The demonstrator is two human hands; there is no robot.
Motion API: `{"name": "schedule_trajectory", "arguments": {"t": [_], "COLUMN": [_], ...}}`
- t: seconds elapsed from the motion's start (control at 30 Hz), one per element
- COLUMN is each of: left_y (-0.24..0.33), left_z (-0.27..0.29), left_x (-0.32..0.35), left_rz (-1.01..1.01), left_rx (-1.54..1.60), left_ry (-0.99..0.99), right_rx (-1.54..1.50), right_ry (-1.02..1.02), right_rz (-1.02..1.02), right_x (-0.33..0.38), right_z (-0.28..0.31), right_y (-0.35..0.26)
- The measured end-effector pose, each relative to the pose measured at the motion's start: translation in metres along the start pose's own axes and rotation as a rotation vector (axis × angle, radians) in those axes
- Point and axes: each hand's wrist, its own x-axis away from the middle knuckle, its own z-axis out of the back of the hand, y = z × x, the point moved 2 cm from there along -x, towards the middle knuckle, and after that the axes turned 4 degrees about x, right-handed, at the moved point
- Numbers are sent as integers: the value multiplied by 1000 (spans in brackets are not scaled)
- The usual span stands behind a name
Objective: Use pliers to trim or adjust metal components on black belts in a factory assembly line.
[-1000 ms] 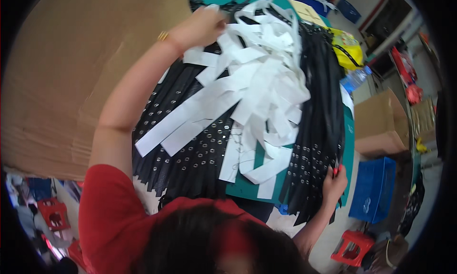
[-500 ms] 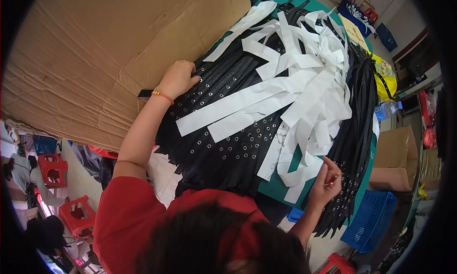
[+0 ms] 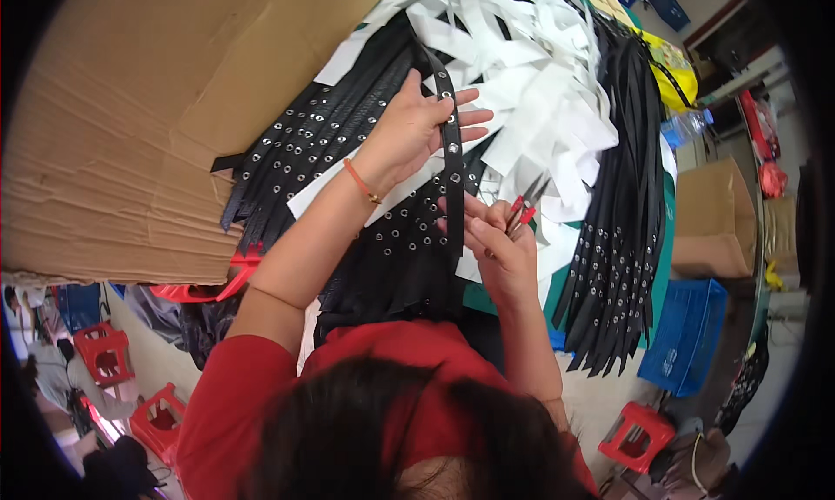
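A black strap with a row of metal eyelets (image 3: 454, 187) hangs lengthwise in front of me, above the pile. My left hand (image 3: 413, 126) has it across the fingers under the thumb, the other fingertips stretched out past it. In my right hand (image 3: 507, 261) is a small pair of red-handled scissors (image 3: 523, 204), blades pointing up and away. The fingers of that hand also reach the strap's lower end. Beneath both hands lie many similar black straps (image 3: 326, 122), partly covered by a tangle of white fabric strips (image 3: 539, 91).
A large cardboard sheet or box side (image 3: 139, 135) rises at the left. On the right hangs another bundle of black eyelet straps (image 3: 613, 196) over the green table edge (image 3: 668, 213). Beyond are a plastic bottle (image 3: 687, 128), an open carton (image 3: 713, 217), a blue crate (image 3: 683, 335) and a red stool (image 3: 637, 436).
My left hand has moved right from the pile's left side and now holds a strap. My right hand has come inward to the strap; the scissors now show plainly. The view has shifted.
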Motion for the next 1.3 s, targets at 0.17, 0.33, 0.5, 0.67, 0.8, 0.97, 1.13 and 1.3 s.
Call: {"name": "schedule_trajectory", "arguments": {"t": [0.17, 0.33, 0.5, 0.67, 0.8, 0.97, 1.13, 1.3], "left_y": [-39, -46, -43, -41, -36, -39, -32, -40], "left_z": [1, 11, 10, 14, 15, 1, -4, -7], "left_x": [-11, -21, -17, -17, -18, -30, -35, -45], "left_rz": [72, 54, 59, 1, 13, 8, -12, 27], "left_rx": [213, 298, 283, 144, 167, 127, 105, 46], "left_ry": [-27, -44, -65, -103, -124, -113, 6, 65], "right_rx": [-71, -306, -371, 33, 137, 215, 894, 1304], "right_ry": [-1, -46, -22, 129, 186, 227, 245, 537], "right_rz": [-39, -56, -63, 46, 44, -9, -70, -393], "right_x": [15, 18, 17, 21, 40, 70, 151, 293], "right_z": [18, 26, 22, 29, 44, 68, 128, 194], "right_y": [-2, 2, 4, 15, 21, 22, 40, 89]}}
